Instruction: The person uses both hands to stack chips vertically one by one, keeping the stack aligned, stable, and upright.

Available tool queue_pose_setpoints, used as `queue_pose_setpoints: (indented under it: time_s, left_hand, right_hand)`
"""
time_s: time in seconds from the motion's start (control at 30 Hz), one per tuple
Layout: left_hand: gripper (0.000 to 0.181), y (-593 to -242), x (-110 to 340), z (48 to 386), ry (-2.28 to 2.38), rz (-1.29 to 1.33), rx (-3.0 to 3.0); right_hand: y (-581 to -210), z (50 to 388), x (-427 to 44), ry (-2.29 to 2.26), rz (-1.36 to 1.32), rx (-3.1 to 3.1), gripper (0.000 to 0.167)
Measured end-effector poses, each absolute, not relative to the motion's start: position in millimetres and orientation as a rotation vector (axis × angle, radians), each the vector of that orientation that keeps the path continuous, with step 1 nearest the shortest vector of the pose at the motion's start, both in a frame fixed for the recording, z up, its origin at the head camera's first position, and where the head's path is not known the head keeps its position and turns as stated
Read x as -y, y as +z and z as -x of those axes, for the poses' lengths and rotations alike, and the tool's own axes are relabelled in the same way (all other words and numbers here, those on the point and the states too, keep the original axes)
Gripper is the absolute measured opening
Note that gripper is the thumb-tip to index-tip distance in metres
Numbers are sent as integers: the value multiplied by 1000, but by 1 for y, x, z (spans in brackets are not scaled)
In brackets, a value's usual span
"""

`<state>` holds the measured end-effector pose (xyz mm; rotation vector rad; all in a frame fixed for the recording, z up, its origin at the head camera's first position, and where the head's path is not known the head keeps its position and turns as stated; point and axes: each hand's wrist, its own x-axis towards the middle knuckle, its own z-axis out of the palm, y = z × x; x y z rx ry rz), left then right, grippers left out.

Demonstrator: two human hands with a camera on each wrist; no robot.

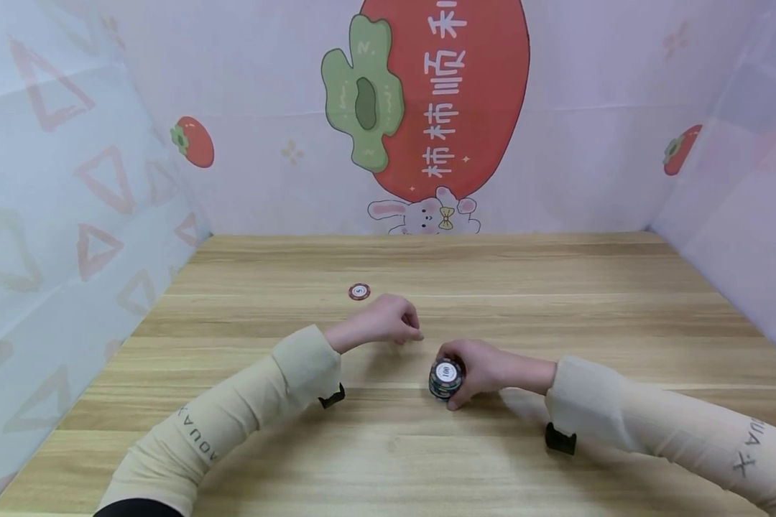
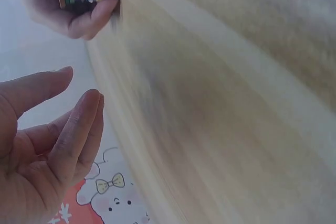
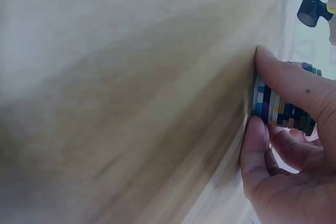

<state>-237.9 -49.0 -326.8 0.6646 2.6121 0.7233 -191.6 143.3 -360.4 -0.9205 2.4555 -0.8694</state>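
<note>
A stack of poker chips (image 1: 445,378) stands on the wooden table, its top chip marked 100. My right hand (image 1: 480,370) grips this stack from the right side, thumb and fingers around it. Chip edges of several colours show between the thumb and fingers of that hand (image 3: 294,145) in the right wrist view. To the left of the stack, my left hand (image 1: 388,319) hovers above the table holding nothing. Thumb and fingers of the left hand (image 2: 47,135) are apart and loosely bent. Behind it a red-edged poker chip (image 1: 359,291) lies flat, touched by neither hand.
The wood-grain table (image 1: 524,287) ends at a back wall sheet (image 1: 246,179) printed with persimmons and a rabbit. Patterned sheets (image 1: 39,215) also close off the left and right sides. Both forearms wear pale sleeves (image 1: 233,409) with dark wrist cameras (image 1: 560,439).
</note>
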Motion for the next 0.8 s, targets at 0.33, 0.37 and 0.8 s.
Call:
queue_pose_setpoints:
  time_s: [0.33,0.37,0.8]
  left_hand:
    - [17,-324,63,260,649,-642,-2776]
    - [18,-323,64,263,641,-645,-2795]
    - [31,-326,92,294,589,-612,-2846]
  right_hand:
    - [-354,195,-137,-786,854,-2433,46]
    - [-354,195,-137,-783,842,-2435,47]
    - [-353,196,-136,-756,806,-2445,48]
